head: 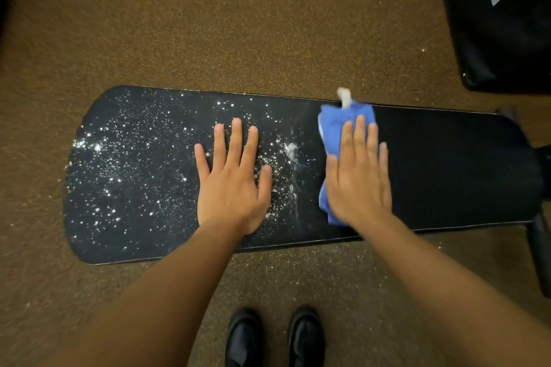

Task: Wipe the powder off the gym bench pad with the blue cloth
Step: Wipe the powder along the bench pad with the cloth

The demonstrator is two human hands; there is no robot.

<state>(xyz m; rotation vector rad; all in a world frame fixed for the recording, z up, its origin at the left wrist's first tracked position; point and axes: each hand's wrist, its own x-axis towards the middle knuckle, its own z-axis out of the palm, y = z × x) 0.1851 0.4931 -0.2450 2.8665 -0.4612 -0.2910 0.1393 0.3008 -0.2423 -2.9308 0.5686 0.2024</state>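
Lying under right grip [357, 176]: blue cloth [337, 128].

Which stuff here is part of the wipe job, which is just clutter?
In the job: gym bench pad, powder, blue cloth, right hand pressing the cloth, left hand flat on the pad.
Lying about: black pad at top right, black shoes, brown floor.

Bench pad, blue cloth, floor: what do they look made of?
Bench pad: black, matte, probably vinyl or faux leather over padding; the wiped part shows faint sheen, no weave.
Blue cloth: soft, bunched under the right hand, likely microfibre or terry; white tag at its far edge.
Floor: brown, speckled and grainy, possibly rubber flooring or short carpet; cannot tell which.
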